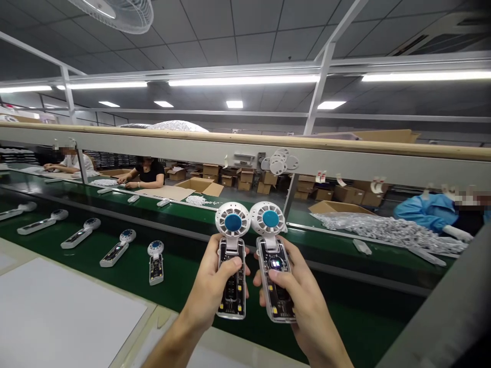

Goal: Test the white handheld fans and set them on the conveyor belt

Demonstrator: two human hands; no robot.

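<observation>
1. Left hand (pixel 212 277) is raised in front of the wearer, its forearm slanting up and rightward from the bottom edge, palm turned inward. It is curled snugly around the handle of the left fan, with no wider gap than the handle fills.

2. Left fan (pixel 231 295) is upright in that grip, above the green belt (pixel 187 286), its blue hub (pixel 233 222) facing the camera. The left thumb lies across the front of the handle; the other fingers wrap behind, their tips showing past the right edge.

3. Right fan (pixel 266 251) is held just beside it at about the same height, its top leaning slightly left. Whether the two round heads touch cannot be told. Its small display (pixel 276 263) is lit.

4. Right hand (pixel 298 283) mirrors the other, forearm slanting up and leftward, palm inward. It is wrapped around the right fan's handle, thumb pressed across the front just below the display, with some fingertips visible past the left edge.
</observation>
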